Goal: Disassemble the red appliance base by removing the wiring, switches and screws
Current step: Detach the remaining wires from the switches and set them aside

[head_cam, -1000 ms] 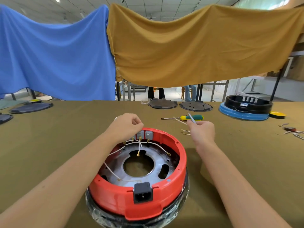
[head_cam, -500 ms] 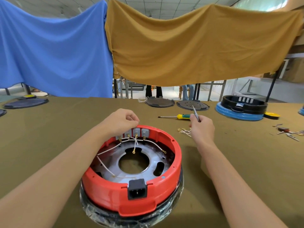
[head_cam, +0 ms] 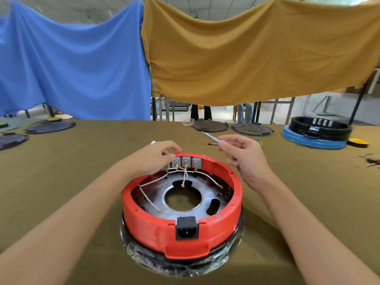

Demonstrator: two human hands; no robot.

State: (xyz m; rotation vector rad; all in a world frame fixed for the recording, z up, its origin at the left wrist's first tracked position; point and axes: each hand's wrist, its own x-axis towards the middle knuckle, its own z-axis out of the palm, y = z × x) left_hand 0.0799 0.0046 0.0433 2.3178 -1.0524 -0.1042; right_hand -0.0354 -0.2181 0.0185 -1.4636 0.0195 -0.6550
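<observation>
The appliance base point(head_cam: 182, 223) sits on the worktop point(head_cam: 82, 161), nearest the person. Switches point(head_cam: 186, 162) line its far inner wall, with wires point(head_cam: 185, 175) lying inside before them and a socket point(head_cam: 186, 227) on its near wall. Behind it lie a screwdriver point(head_cam: 212, 144) and two plates point(head_cam: 209, 126). A stacked base point(head_cam: 317, 133) stands far right; more plates point(head_cam: 49, 127) lie far left.

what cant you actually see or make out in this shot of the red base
Head view only:
- Leftmost grey switch: mostly covered by the left hand, so its wire joint is unseen.
- Screwdriver on the table: handle hidden behind the right hand.
- Thin tool pinched by the right hand: tip too small to identify.
- Small parts at the right edge: cut off.
</observation>
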